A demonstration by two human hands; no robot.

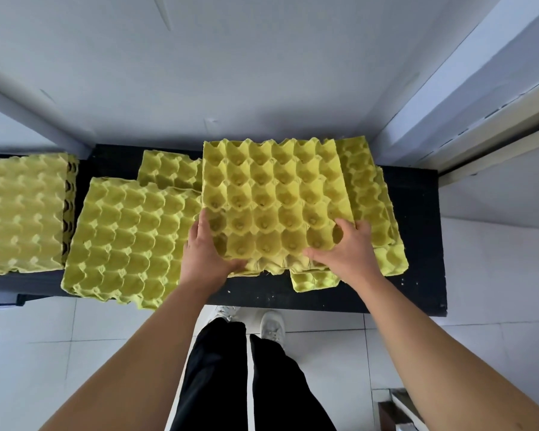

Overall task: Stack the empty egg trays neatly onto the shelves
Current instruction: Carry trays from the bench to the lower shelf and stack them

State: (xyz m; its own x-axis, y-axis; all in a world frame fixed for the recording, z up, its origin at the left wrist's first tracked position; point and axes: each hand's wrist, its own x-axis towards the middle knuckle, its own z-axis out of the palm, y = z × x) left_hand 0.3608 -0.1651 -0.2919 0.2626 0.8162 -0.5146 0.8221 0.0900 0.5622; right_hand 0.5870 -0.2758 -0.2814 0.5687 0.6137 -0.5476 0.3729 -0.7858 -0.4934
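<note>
A: Step in hand?
B: Judged as placement. Top tray [274, 200] is held over the right-hand pile [375, 194], near the right end of the shelf [417, 284]. Whether it is seated yet can't be told.
A: Hands?
B: L hand [206, 253] is clamped on the tray's near-left corner, fingers run up the left edge. R hand [346, 250] is curled over the near-right corner, fingertips set into the cups.
A: Pile below?
B: Skewed: lower trays are fanned out to the right & toward the shelf's front edge. A mid-shelf stack [128, 241] overhangs the front edge. A squarer stack [22, 213] is seen at the left end.
A: Next move?
B: Prob. cups must be lined up over cups so nesting is obtained. Fanned trays should be squared up, else the stack is left crooked.
</note>
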